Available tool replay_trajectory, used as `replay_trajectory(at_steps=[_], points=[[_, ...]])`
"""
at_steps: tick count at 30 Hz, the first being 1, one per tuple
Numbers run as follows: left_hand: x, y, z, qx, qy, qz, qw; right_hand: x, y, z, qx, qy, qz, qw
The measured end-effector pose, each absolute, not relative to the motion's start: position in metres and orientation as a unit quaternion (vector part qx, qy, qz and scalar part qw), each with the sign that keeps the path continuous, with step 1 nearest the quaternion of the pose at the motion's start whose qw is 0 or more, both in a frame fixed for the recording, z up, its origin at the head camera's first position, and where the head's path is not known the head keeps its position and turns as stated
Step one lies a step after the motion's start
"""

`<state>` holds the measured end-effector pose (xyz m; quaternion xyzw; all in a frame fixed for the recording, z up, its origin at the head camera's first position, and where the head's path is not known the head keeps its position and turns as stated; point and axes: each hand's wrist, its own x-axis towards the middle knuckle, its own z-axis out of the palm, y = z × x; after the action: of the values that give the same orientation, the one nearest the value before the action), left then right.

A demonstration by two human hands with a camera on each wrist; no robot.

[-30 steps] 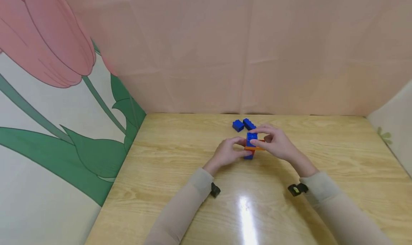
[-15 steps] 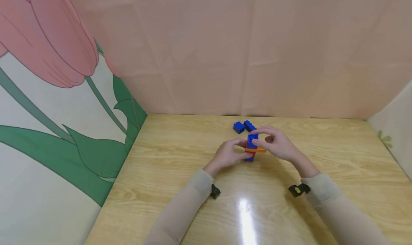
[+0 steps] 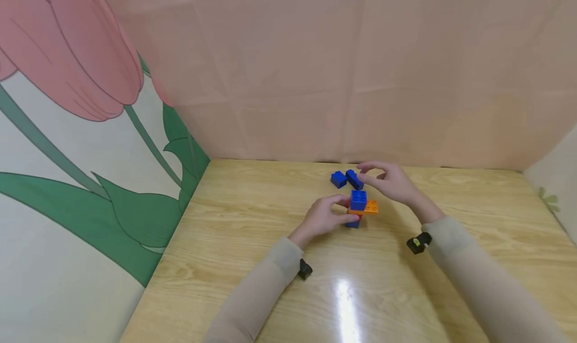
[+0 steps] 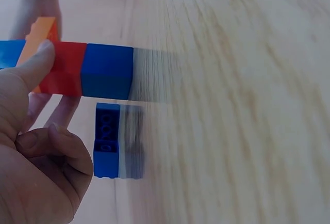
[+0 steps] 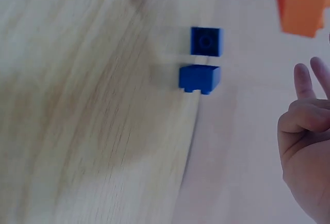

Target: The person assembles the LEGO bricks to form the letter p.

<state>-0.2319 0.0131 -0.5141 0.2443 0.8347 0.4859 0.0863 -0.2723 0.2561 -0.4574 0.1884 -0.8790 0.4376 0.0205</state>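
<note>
A small tower of toy building bricks stands on the table: a blue bottom brick [image 4: 107, 73], a red brick [image 4: 67, 72], an orange plate [image 3: 371, 207] jutting out to the right, and a blue top brick [image 3: 358, 200]. My left hand [image 3: 321, 217] pinches the tower from the left, its thumb on the near side at the red and orange pieces. My right hand [image 3: 390, 184] hovers behind and to the right of the tower, apart from it. Nothing shows between its thumb and fingers.
Just behind the tower lie two loose blue bricks, a shorter brick [image 3: 338, 180] and a longer brick [image 3: 354, 179], near the right fingertips. The wooden table [image 3: 243, 198] ends at a pink cloth backdrop [image 3: 279, 82]. A flower-printed panel [image 3: 149, 208] borders the left side.
My right hand has let go of the blue top brick and moved up and back toward the loose bricks. The left hand keeps its hold on the tower.
</note>
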Motion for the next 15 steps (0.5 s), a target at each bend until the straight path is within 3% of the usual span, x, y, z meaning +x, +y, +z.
replay_trajectory(at_steps=[15], points=[[-0.238,0.015,-0.519,0.239,0.840,0.480,0.082,-0.329,0.237,-0.483,0.215,-0.919,0.328,-0.036]])
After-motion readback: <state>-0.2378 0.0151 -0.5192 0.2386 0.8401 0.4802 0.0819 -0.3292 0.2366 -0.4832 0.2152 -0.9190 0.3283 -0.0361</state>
